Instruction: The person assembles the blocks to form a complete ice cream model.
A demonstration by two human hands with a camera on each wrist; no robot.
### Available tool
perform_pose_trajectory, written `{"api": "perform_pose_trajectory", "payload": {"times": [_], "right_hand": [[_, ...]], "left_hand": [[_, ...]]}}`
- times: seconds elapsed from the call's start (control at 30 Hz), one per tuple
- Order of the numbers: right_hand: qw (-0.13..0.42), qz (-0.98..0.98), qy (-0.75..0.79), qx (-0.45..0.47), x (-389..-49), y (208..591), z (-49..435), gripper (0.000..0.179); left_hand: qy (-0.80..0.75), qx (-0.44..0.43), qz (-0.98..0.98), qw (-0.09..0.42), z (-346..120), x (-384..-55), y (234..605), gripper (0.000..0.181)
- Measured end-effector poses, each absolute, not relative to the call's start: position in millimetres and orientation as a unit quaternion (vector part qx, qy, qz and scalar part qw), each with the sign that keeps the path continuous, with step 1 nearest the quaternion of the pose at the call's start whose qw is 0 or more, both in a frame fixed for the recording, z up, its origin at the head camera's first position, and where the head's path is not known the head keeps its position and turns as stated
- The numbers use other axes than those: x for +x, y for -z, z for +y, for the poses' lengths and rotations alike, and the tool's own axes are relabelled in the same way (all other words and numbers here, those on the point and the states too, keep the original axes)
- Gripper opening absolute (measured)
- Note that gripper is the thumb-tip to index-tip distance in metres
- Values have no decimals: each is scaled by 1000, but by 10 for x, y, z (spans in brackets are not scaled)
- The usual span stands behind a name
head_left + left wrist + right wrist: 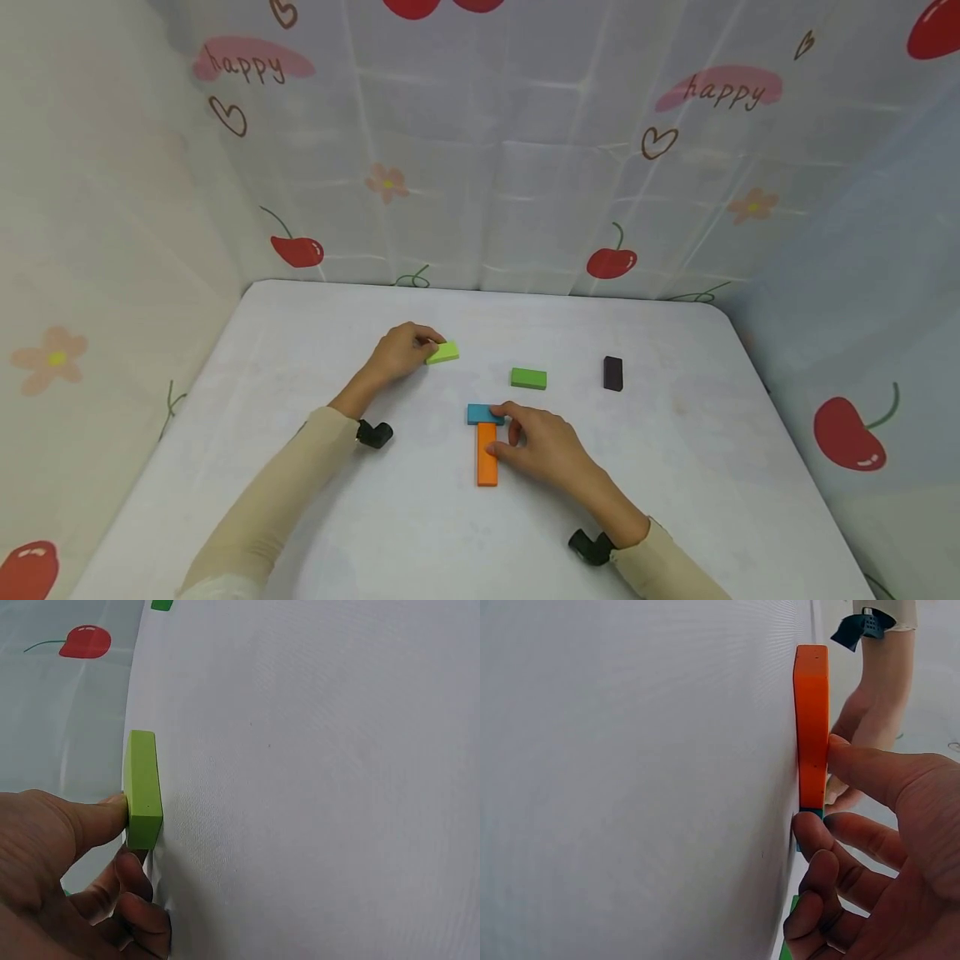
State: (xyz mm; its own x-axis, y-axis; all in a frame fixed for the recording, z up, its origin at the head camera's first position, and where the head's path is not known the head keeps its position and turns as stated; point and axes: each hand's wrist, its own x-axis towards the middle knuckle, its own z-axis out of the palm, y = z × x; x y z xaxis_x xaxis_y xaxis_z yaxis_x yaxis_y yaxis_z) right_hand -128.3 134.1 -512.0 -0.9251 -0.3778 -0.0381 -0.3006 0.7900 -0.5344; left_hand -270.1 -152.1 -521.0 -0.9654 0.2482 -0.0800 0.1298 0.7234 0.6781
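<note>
My left hand (pixel 401 353) pinches one end of a lime-green rectangular block (pixel 446 353) at the back left of the table; the left wrist view shows the thumb against the near end of that block (pixel 142 776). Near the middle, a blue block (pixel 480 414) lies crosswise against the far end of an orange block (pixel 487 462), forming a T. My right hand (pixel 551 446) reaches over them from the right. Its index fingertip touches the blue block's right end, and its thumb rests on the orange block (pixel 812 724). The other fingers curl loosely beside them.
A green block (pixel 528 379) lies behind and right of the T. Farther right is a dark brown or black block (pixel 612 374). The white-covered table (pixel 697 467) borders a printed curtain (pixel 480 208) at the back and sides. Black wrist devices (pixel 375 434) sit on both wrists.
</note>
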Motion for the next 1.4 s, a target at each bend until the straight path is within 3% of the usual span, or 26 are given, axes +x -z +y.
{"api": "perform_pose_trajectory", "payload": {"times": [1.4], "right_hand": [[69,942,269,-186,-1291,5141,1358,49]], "left_hand": [[-374,186,902,113,-931,-2535,5228,16]]}}
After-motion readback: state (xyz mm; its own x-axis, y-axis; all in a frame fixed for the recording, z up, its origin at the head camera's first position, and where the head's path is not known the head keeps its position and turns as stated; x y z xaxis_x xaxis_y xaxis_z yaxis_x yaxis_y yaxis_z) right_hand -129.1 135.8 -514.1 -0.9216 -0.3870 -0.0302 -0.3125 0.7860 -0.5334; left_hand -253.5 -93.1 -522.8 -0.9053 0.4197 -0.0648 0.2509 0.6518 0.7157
